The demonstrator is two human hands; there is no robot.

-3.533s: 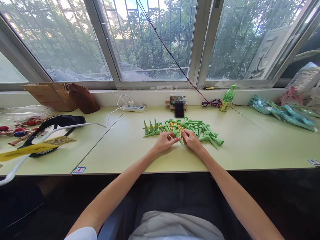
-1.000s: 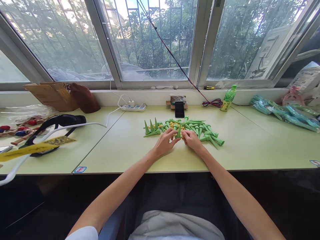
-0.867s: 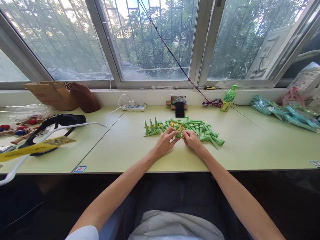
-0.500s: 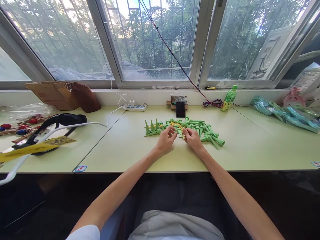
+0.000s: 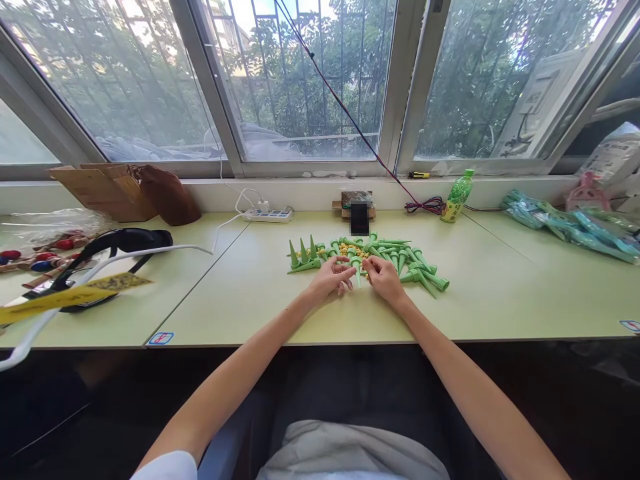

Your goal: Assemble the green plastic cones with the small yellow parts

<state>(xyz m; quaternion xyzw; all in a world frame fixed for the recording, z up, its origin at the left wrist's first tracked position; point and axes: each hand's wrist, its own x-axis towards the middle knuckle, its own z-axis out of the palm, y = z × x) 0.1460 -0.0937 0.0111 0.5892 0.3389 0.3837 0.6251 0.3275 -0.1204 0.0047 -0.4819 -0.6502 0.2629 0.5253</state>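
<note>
The left hand had parted fingers gripping nothing, its thumb touching or just beside a tapered green plastic spike between both hands. The right hand had curled fingers; what they pinched, if anything, could not be told. Farther, small yellow plastic bits and, rightward, heaped green spikes lay close, presumably for easy reach.

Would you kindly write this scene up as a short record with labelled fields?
Left hand: fingers spread, beside a green cone pointing toward the person
Right hand: curled near the same cone; grip unclear
Standing: three green cones, left of the hands
Yellow pieces: beyond the hands, among loose cones
Table: power strip and bottle toward the back
</note>
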